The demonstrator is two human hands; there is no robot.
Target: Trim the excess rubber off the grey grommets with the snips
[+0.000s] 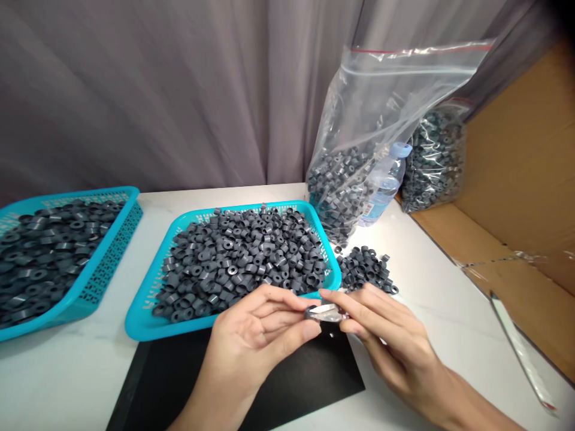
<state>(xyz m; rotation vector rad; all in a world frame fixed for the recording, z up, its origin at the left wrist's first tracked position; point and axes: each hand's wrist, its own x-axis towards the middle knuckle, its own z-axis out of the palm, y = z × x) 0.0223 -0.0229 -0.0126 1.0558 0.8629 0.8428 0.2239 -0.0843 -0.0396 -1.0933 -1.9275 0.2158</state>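
Note:
My left hand [256,329] is closed, pinching a small dark grey ring-shaped part [309,312] between thumb and fingertips. Facing it, my right hand [395,335] is closed on a small shiny silver piece [327,311], whose kind I cannot make out. The silver piece meets the grey part, and fingers hide much of both. Both hands are above the front edge of a blue plastic basket [135,320] heaped with similar grey rings [251,251]. Beneath them lies a black mat [305,377].
A second blue basket [96,272] of grey parts stands left. Behind the loose pile [366,269] are a clear zip bag [341,185] of parts and a water bottle [386,182]. Another filled bag [435,158], a cardboard box [521,149] and a thin white strip [523,353] are right.

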